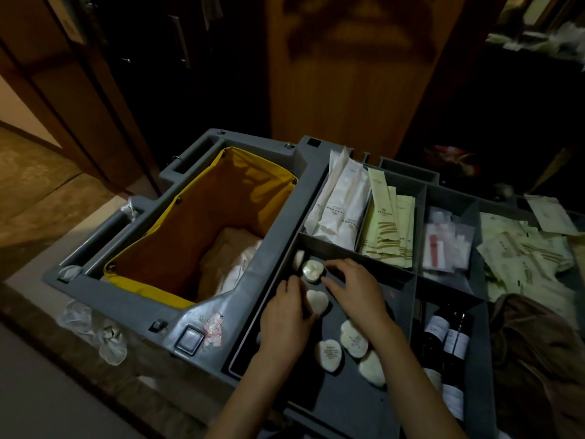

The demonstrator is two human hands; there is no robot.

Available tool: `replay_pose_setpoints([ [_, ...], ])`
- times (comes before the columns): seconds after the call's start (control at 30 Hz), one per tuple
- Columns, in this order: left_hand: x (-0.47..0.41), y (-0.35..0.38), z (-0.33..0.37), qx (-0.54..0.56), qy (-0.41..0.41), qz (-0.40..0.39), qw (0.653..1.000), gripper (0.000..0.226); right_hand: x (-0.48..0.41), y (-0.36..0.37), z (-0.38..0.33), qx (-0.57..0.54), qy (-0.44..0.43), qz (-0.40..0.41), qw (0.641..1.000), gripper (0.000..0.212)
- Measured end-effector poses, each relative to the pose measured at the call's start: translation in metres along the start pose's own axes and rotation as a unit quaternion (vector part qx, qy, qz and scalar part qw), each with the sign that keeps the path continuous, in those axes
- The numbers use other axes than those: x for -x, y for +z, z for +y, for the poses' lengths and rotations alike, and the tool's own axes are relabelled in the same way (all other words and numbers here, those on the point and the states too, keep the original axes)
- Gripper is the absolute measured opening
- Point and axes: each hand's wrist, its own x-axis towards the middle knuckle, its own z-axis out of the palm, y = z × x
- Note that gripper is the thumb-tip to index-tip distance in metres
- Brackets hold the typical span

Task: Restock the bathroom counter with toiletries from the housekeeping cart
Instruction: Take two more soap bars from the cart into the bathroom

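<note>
Our left hand (289, 315) curled on a round soap (317, 301), our right hand (354, 288) open-fingered above the cart tray (354, 403), bare floor near us

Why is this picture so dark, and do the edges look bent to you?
Head view: dim light, the background nearly black; the wide lens bows the grey plastic housekeeping cart at the edges; the yellow fabric bag is brightest; small print on the round white wrapped soaps is too soft to read; both hands look slightly blurred.
</note>
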Motion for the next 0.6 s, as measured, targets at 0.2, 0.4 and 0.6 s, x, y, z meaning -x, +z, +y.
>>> replay_pose_setpoints([
  [0.2,0.001,-0.001,-0.004,0.086,-0.001,0.015,0.996,0.035,-0.002,0.002,-0.005,0.007,-0.035,-0.003,0.999,0.040],
  [0.4,0.000,0.000,-0.009,0.082,0.013,0.003,0.997,0.023,-0.005,0.000,-0.013,0.040,-0.110,-0.014,0.993,0.041],
  [0.6,0.000,0.001,-0.009,0.085,0.021,0.014,0.996,0.023,-0.009,0.001,-0.014,0.061,-0.133,-0.038,0.989,0.038],
])
